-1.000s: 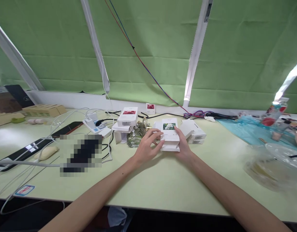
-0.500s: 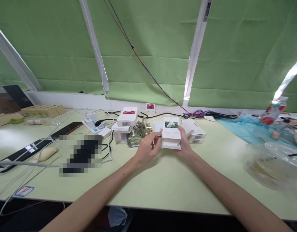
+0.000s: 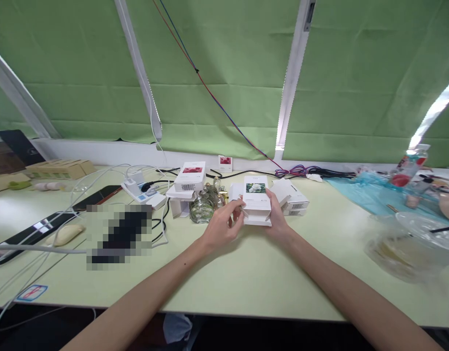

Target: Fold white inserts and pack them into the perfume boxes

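Note:
A white carton [image 3: 256, 199] printed with a white flower is tilted toward me over the table, its near end open with flaps out. My right hand [image 3: 278, 214] is wrapped round its right side. At the carton's near left corner, my left hand [image 3: 224, 220] has thumb and fingers pinched on the small side flap; the fingertips partly hide it. Left of that hand stand several glass bottles [image 3: 202, 207]. Beside them, a white box with a red flower [image 3: 190, 176] lies on another opened box. More white boxes [image 3: 294, 197] sit just right of my right hand.
A power strip [image 3: 137, 190] with tangled cables, a dark tablet-like slab [image 3: 25, 234] and a cream mouse [image 3: 65, 235] occupy the left. On the right are a blue plastic sheet [image 3: 359, 192] and a clear lidded container [image 3: 396, 248]. A small red-flower box [image 3: 225, 163] stands at the back.
My left fingers have drawn back from the carton's front and closed at its left flap. The carton shifted slightly and its open end shows more. My right hand keeps its hold.

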`<state>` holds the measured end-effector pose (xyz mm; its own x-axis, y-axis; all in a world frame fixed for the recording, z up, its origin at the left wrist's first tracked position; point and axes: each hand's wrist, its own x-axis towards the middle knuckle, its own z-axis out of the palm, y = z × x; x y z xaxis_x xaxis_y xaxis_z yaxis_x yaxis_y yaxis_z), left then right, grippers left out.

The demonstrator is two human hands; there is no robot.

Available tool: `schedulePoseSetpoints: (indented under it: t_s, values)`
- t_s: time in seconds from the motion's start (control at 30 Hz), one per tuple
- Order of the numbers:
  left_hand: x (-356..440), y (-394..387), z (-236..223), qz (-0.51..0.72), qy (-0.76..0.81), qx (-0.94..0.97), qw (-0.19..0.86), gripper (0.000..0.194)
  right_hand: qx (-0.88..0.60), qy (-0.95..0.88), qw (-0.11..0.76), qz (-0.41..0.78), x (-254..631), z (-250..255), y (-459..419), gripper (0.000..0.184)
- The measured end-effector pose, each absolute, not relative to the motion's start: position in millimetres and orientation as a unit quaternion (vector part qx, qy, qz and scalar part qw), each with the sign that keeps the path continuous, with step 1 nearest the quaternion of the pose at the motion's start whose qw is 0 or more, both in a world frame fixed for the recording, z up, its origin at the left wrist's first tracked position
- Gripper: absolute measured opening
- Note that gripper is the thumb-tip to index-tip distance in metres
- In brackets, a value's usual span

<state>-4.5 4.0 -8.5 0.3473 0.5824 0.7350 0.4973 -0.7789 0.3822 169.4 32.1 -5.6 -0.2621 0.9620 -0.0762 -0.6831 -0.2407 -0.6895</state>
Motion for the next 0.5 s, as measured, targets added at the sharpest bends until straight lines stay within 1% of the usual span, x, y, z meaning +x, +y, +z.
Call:
schedulePoseSetpoints:
  t_s: [0.2, 0.37, 0.5]
  values:
    - [-3.3, 4.1, -9.9, 0.47, 0.333, 0.814, 0.074, 0.021, -0.244, -0.272, 0.551, 0.751, 168.3, -3.5, 29.9, 0.043]
    - [-1.1, 1.9, -7.8, 0.485, 0.356, 0.787, 0.135, 0.011, -0.245, -0.262, 0.551, 0.753, 167.0, -1.2, 27.0, 0.044]
    - [0.3, 0.5, -5.7, 0.493, 0.363, 0.776, 0.15, 0.011, -0.257, -0.257, 0.549, 0.753, 166.7, 0.5, 24.9, 0.044]
